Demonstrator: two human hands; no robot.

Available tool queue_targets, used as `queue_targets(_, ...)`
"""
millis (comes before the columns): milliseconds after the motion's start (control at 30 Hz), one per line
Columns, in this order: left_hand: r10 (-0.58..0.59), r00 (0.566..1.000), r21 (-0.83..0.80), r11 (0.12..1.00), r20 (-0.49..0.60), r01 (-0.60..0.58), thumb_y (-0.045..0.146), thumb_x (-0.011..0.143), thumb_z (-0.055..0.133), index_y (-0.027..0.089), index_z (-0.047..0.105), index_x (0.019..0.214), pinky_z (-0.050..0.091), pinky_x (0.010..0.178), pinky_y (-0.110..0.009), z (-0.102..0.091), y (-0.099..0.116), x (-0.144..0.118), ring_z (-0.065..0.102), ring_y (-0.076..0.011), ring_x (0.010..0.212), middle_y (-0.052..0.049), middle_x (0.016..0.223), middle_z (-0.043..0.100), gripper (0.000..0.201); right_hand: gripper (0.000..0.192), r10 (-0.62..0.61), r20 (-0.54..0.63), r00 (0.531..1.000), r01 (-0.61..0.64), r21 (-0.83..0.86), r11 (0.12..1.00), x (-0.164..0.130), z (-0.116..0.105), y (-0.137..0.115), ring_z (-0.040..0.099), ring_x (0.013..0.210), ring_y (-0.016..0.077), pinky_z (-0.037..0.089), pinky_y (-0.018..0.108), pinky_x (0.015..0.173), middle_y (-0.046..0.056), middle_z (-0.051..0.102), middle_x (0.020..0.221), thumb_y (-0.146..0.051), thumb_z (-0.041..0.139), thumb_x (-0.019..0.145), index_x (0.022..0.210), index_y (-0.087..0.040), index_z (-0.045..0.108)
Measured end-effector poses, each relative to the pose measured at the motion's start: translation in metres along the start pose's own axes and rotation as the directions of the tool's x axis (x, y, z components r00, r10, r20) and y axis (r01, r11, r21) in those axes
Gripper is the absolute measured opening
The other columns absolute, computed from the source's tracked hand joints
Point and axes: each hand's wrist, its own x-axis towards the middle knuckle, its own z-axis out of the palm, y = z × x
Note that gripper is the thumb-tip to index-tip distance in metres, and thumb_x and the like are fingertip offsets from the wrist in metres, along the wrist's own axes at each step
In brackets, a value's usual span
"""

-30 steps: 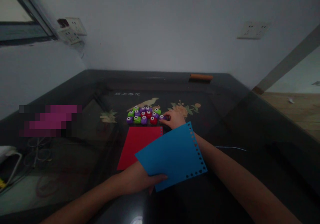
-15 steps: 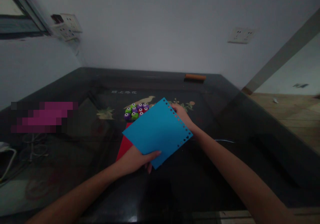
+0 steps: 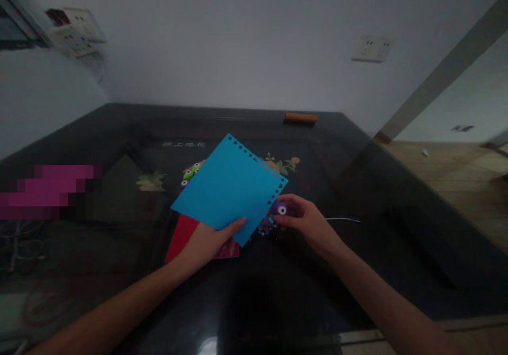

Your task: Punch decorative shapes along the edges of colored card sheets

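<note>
My left hand (image 3: 208, 240) holds a blue paper sheet (image 3: 228, 187) by its near corner, lifted and tilted above the dark table (image 3: 357, 185). Small shapes are punched along the sheet's upper right edge. My right hand (image 3: 304, 218) grips a small purple paper punch (image 3: 278, 207) just beside the sheet's right corner. A red sheet (image 3: 180, 232) lies flat under the blue one, mostly hidden. A cluster of green and purple punches (image 3: 189, 174) peeks out behind the blue sheet's left edge. Tiny paper bits (image 3: 265, 228) lie on the table below the punch.
An orange bar (image 3: 300, 117) lies at the table's far edge by the wall. A thin white cable (image 3: 343, 219) runs right of my right hand. Wall sockets (image 3: 372, 48) are mounted on the wall. A blurred pink patch (image 3: 47, 192) sits at the left.
My right hand has come back from the punch cluster with a purple punch to the blue sheet's right corner. My left hand has raised and turned the blue sheet leftward.
</note>
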Motion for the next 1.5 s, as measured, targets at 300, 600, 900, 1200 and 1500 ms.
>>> queue_targets(300, -0.053, 0.977, 0.082, 0.994, -0.208, 0.071, 0.060, 0.073, 0.050, 0.024, 0.044, 0.039, 0.046, 0.069, -0.033, 0.012, -0.014, -0.007, 0.053, -0.0179, 0.048, 0.001, 0.041, 0.052, 0.050, 0.041, 0.085, -0.049, 0.995, -0.077, 0.146, 0.986, -0.015, 0.010, 0.006, 0.058, 0.067, 0.0128, 0.046, 0.023, 0.052, 0.000, 0.066, 0.084, -0.022, 0.080, 0.057, 0.095, -0.023, 0.065)
queue_targets(600, -0.105, 0.979, 0.105, 0.987, -0.176, 0.125, 0.051, 0.076, 0.050, 0.024, 0.040, 0.039, 0.046, 0.063, -0.028, 0.012, 0.000, -0.016, 0.054, -0.0154, 0.045, 0.003, 0.040, 0.051, 0.047, 0.043, 0.112, 0.036, 0.993, -0.117, 0.326, 0.938, -0.018, 0.011, 0.021, 0.059, 0.068, 0.0127, 0.051, 0.027, 0.060, 0.000, 0.064, 0.081, -0.021, 0.080, 0.059, 0.099, -0.023, 0.066)
queue_targets(900, 0.004, 0.978, 0.180, 0.983, -0.210, 0.035, 0.042, 0.078, 0.052, 0.024, 0.042, 0.039, 0.046, 0.070, -0.027, 0.014, 0.004, -0.016, 0.056, -0.0145, 0.047, 0.004, 0.040, 0.054, 0.044, 0.039, 0.191, 0.051, 0.980, -0.195, 0.394, 0.898, -0.022, 0.015, 0.016, 0.066, 0.076, 0.0166, 0.052, 0.027, 0.062, 0.006, 0.070, 0.087, -0.026, 0.080, 0.061, 0.098, -0.019, 0.068)
queue_targets(1200, 0.139, 0.980, 0.292, 0.952, -0.144, -0.093, 0.044, 0.080, 0.051, 0.024, 0.048, 0.039, 0.050, 0.068, -0.027, 0.012, -0.011, -0.013, 0.059, -0.0144, 0.047, 0.004, 0.042, 0.059, 0.045, 0.037, 0.187, 0.054, 0.981, -0.191, 0.441, 0.877, -0.024, 0.018, 0.017, 0.066, 0.079, 0.0173, 0.055, 0.030, 0.066, 0.004, 0.070, 0.087, -0.024, 0.081, 0.059, 0.093, -0.019, 0.068)
queue_targets(1500, 0.203, 0.967, 0.348, 0.927, -0.151, -0.141, 0.045, 0.082, 0.049, 0.024, 0.052, 0.039, 0.052, 0.067, -0.026, 0.012, -0.016, -0.013, 0.059, -0.0142, 0.046, 0.004, 0.042, 0.060, 0.047, 0.041, 0.172, 0.021, 0.985, -0.163, 0.445, 0.881, -0.026, 0.019, 0.018, 0.065, 0.076, 0.0159, 0.055, 0.030, 0.066, 0.002, 0.069, 0.082, -0.022, 0.083, 0.055, 0.093, -0.020, 0.067)
